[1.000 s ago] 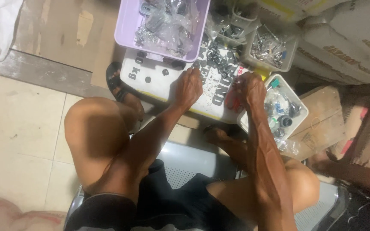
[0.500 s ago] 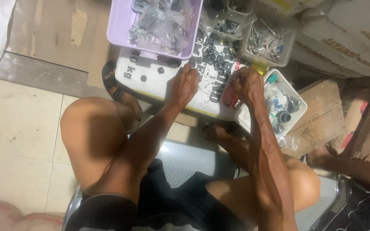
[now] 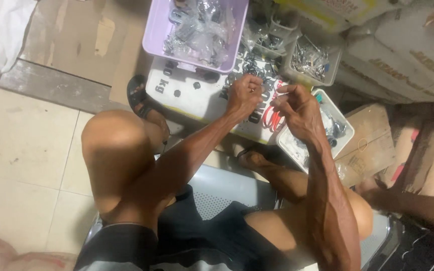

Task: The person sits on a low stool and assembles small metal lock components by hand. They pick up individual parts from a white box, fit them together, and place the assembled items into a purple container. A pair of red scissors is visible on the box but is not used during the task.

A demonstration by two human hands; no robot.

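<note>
Both hands raised mid-frame over a white printed sack (image 3: pixel 197 95) strewn with small dark metal parts (image 3: pixel 249 65). Left hand (image 3: pixel 244 95) fingers curled together, pinching something too small to identify. Right hand (image 3: pixel 297 110) fingers bent, partly apart; cannot tell if it holds anything. Lilac tray (image 3: pixel 154 35) top centre, white tub (image 3: pixel 345 145) right of hands.
</note>
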